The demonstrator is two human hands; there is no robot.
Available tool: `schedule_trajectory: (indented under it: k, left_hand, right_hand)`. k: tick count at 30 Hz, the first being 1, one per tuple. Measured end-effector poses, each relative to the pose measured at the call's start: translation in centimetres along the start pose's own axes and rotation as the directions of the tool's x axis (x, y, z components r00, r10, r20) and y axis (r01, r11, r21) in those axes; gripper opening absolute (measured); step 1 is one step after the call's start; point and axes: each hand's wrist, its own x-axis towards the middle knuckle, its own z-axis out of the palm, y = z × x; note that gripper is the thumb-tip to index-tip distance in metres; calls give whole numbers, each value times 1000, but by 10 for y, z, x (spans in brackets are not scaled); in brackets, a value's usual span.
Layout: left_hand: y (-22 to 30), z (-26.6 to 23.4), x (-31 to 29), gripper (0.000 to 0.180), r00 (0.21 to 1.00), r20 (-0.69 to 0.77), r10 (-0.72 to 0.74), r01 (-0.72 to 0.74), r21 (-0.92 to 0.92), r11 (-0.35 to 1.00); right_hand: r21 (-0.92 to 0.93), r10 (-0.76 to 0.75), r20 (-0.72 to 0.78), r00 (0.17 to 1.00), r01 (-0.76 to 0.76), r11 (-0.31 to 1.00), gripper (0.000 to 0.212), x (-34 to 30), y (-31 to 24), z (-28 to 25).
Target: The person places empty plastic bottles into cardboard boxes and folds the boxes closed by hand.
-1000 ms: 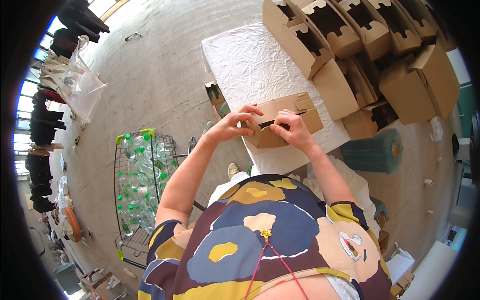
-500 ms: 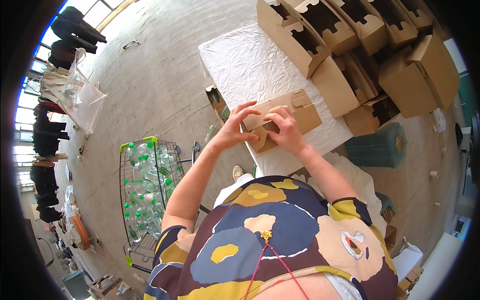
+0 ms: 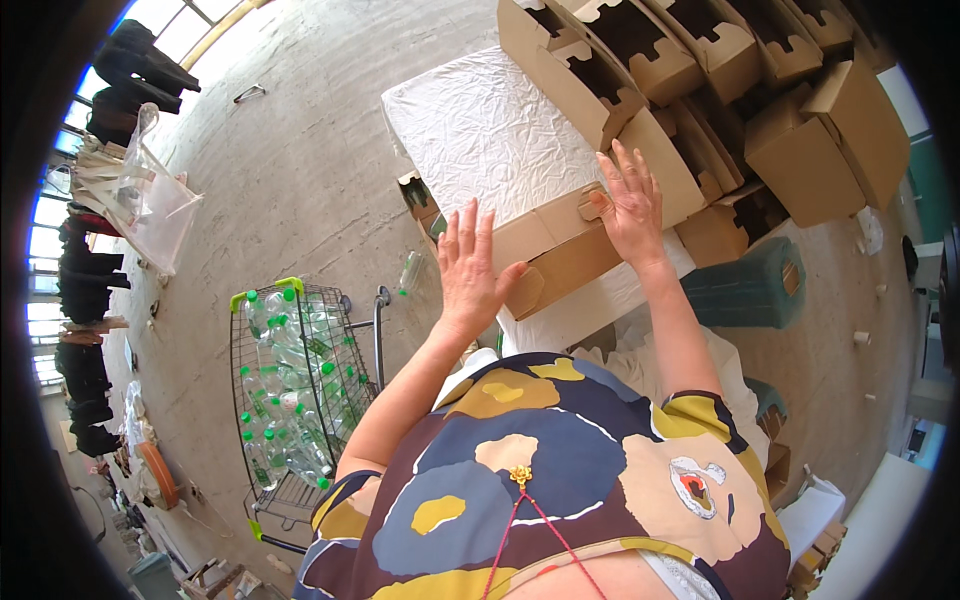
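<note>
A long brown cardboard box [image 3: 575, 265] lies across the near part of a table covered with wrinkled white cloth [image 3: 490, 130]. On the box's left end rests my left hand [image 3: 470, 270], its fingers stretched out and the thumb apart. My right hand [image 3: 632, 205] is spread over the box's right end, its thumb by a cut tab [image 3: 592, 203] in the cardboard. Neither hand grips anything. A folded end flap [image 3: 524, 293] shows just below my left thumb.
Several open cardboard boxes [image 3: 690, 40] are stacked at the far right, with a closed-looking carton [image 3: 795, 160] beside them. A green plastic bin [image 3: 750, 285] stands to the right. At left is a wire cart [image 3: 290, 500] of green-capped plastic bottles [image 3: 300, 400]. One bottle [image 3: 411, 272] lies near the table.
My hands have moved apart and opened out flat, the right one going farther right and away. The box's near end, pinched at before, now looks folded, and its long side shows.
</note>
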Motion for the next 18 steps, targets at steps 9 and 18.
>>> schedule_trajectory:
  k: [9, 18]
  left_hand:
    - [10, 20, 3, 75, 995, 98, -18, -4, 220, 976]
    - [-14, 37, -1, 72, 983, -158, -96, 48, -286, 957]
  right_hand:
    - [-3, 136, 431, 892, -149, 989, 70, -5, 20, 46]
    - [644, 70, 389, 919, -325, 692, 62, 4, 47, 61]
